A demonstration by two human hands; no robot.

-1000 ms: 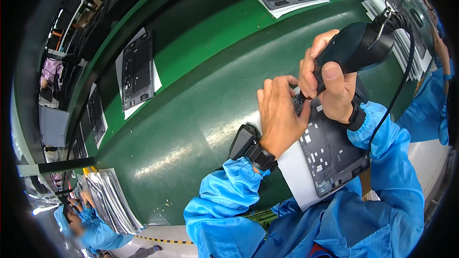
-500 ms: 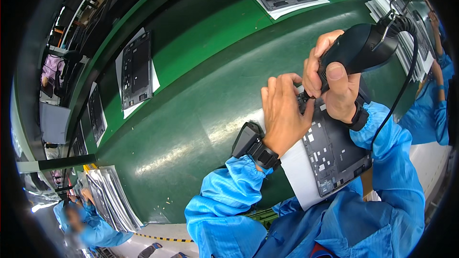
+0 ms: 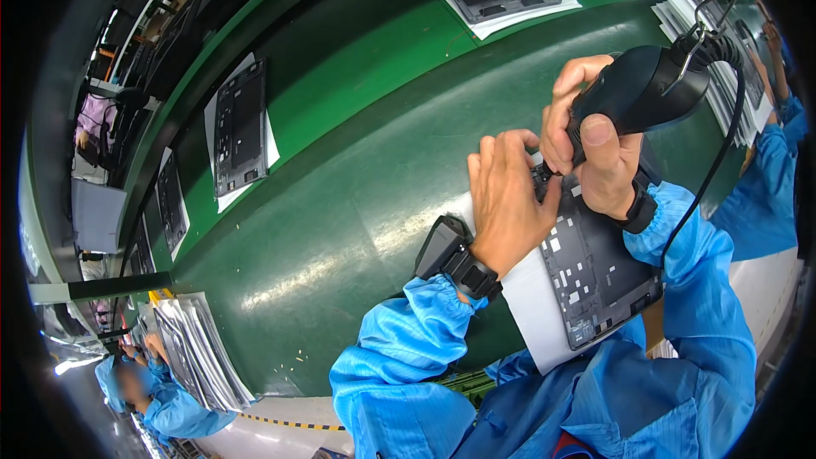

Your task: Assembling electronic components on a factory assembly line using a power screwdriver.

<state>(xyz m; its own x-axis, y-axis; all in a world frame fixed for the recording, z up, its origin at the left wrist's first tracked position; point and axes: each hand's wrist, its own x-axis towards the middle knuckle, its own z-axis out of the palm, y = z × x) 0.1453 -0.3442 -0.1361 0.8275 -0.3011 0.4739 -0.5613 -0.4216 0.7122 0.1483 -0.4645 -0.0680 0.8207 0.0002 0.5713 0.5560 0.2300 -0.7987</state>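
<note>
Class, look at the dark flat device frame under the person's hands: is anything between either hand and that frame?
Nothing visible. The left hand rests on the dark flat device frame. The right hand holds a black corded electric screwdriver, pointing down at the frame's top edge; the tip is hidden behind fingers.

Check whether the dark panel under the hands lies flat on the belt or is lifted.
Flat. The dark panel rests on its white sheet on the green belt; the left hand presses it, and the right hand holds the black driver.

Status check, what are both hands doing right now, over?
Right hand grips black power screwdriver, tip down on dark panel. Left hand flat on panel, fingers by the tip. Coiled cord hangs clear.
</note>
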